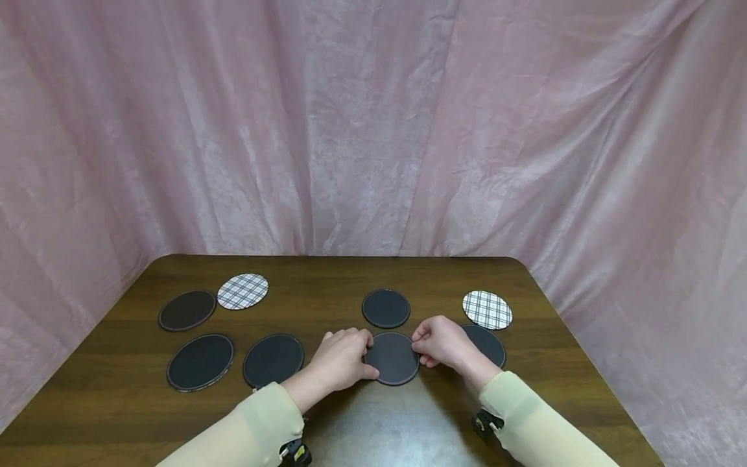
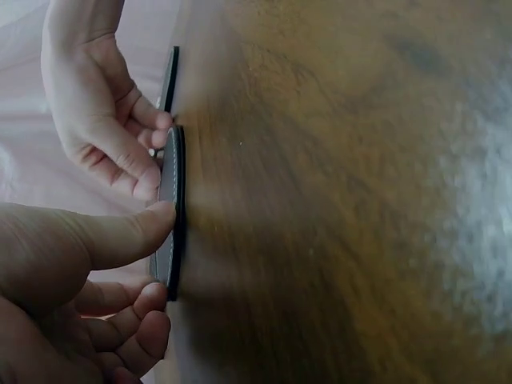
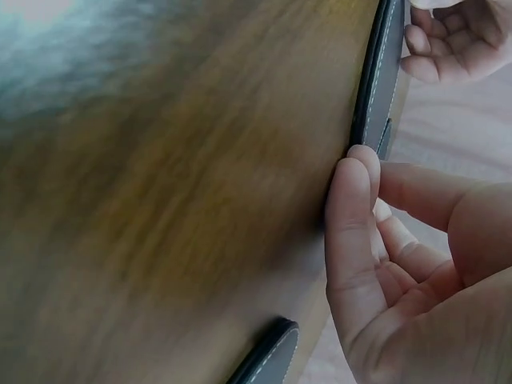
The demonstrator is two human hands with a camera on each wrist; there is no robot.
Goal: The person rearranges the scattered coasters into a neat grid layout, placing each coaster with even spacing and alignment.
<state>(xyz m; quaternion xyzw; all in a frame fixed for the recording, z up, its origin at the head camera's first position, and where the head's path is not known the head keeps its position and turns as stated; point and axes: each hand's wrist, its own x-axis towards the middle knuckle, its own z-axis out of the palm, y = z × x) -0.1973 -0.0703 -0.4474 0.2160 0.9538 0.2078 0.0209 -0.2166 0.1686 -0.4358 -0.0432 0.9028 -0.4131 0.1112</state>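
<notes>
A round dark coaster [image 1: 392, 359] with a stitched rim is between my two hands near the front middle of the table. My left hand [image 1: 344, 360] grips its left side, with the thumb at the near edge and fingers curled at the far edge. At the right edge, my right hand [image 1: 441, 344] pinches the rim between thumb and forefinger, its other fingers curled. From the side, in the right wrist view, the coaster's edge [image 3: 382, 80] shows a doubled black line under the stitched top. Just behind it lies another dark coaster [image 1: 386, 308].
On the brown wooden table [image 1: 327, 285], a dark coaster [image 1: 487, 346] is partly hidden by my right hand, below a plaid white disc [image 1: 487, 310]. Several dark coasters [image 1: 200, 362] and another plaid disc [image 1: 242, 291] lie at left. Pink curtains [image 1: 373, 130] hang behind.
</notes>
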